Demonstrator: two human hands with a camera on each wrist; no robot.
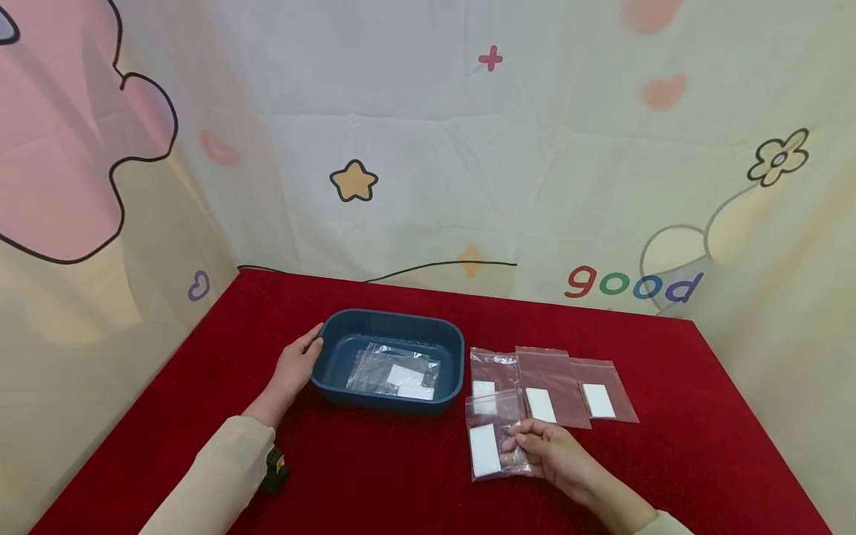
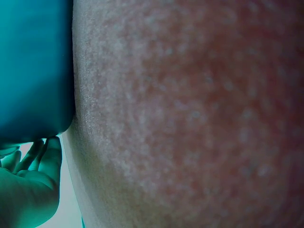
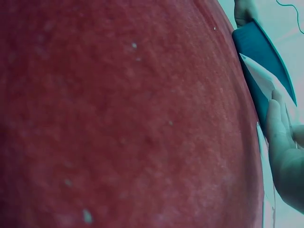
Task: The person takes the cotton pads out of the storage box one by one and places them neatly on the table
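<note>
At the left end of a dark blue plastic basin (image 1: 388,403), my left hand (image 1: 299,364) grips the rim. In the left wrist view the fingers (image 2: 51,154) lie against the basin's side. Inside the basin are clear zip bags (image 1: 374,371) with white cards in them. My right hand (image 1: 555,457) pinches the right edge of another clear zip bag (image 1: 486,450) holding a white card. That bag is right of the basin's near corner and overlaps a bag (image 1: 495,364) behind it in the head view. The right wrist view shows the held bag (image 3: 261,76) raised before the basin.
Two more clear bags with white cards, a middle bag (image 1: 555,371) and a right-hand bag (image 1: 600,400), lie in a row right of the basin. Red cloth (image 1: 374,475) covers the table. A printed curtain (image 1: 414,148) hangs behind and at both sides.
</note>
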